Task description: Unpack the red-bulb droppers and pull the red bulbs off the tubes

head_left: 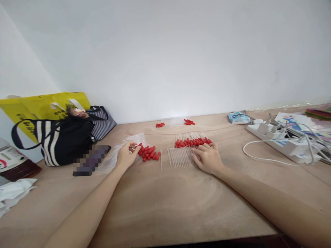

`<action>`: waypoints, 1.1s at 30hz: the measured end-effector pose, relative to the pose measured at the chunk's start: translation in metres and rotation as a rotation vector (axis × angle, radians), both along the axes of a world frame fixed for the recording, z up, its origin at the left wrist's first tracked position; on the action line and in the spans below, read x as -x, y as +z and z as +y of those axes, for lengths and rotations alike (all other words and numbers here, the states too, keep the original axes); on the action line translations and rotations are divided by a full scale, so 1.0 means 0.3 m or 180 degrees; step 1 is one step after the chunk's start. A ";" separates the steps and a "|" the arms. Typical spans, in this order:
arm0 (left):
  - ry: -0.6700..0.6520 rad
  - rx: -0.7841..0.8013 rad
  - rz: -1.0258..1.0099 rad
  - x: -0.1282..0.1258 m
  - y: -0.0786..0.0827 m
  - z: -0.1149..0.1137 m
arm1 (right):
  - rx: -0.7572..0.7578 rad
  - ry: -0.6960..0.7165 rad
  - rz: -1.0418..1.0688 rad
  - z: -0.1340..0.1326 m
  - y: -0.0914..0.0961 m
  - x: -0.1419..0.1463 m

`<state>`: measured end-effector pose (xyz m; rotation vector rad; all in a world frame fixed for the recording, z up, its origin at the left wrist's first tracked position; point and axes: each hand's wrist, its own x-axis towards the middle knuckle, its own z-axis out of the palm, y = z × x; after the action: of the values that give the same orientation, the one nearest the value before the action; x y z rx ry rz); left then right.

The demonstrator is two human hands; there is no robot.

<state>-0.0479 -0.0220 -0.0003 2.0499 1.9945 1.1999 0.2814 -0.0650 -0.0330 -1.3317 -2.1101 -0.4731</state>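
while the left hand (126,156)'s fingers pinch a red rubber bulb (140,145) beside the loose bulb pile (149,153), the right hand (209,159) rests, its grip unclear, by clear tubes (178,158) and red-capped droppers (188,142) on the counter (160,203).

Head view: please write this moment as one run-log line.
left hand: at loose red bulb-shaped caps | right hand: at right end of thin clear tubes | red-capped tubes: row behind
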 end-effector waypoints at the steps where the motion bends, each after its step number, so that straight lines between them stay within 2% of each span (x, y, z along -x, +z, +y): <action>1: -0.0036 0.0046 0.0034 -0.007 0.000 -0.004 | 0.0050 0.0029 -0.0018 -0.003 0.002 -0.001; 7: -0.0230 0.0092 0.0225 -0.030 0.003 -0.023 | 0.0260 0.0142 -0.0030 -0.019 0.013 -0.015; 11: -0.0210 -0.0412 0.0540 -0.028 0.003 -0.031 | 0.0391 0.0172 0.0028 -0.033 0.020 -0.028; 13: -0.0331 -0.0767 0.0700 -0.042 0.006 -0.044 | 0.0424 0.0207 0.0076 -0.037 0.021 -0.033; 17: -0.0990 -0.1201 0.0934 -0.109 0.013 -0.093 | 0.0337 0.0096 0.0286 -0.022 0.015 -0.051; 21: -0.1756 -0.1164 0.1106 -0.183 0.004 -0.142 | 0.0184 -0.0311 0.0598 0.019 0.013 -0.090; 24: -0.2122 -0.1157 0.1197 -0.214 -0.009 -0.157 | 0.0209 -0.0506 0.0615 0.051 0.024 -0.114; 33: -0.2196 -0.1173 0.1161 -0.223 -0.013 -0.153 | 0.0446 -0.0602 -0.0085 0.131 0.053 -0.092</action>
<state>0.0190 -0.0679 -0.0041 2.9468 0.9883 1.1384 0.3092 -0.0258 -0.0170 -1.6228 -2.0807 -0.4284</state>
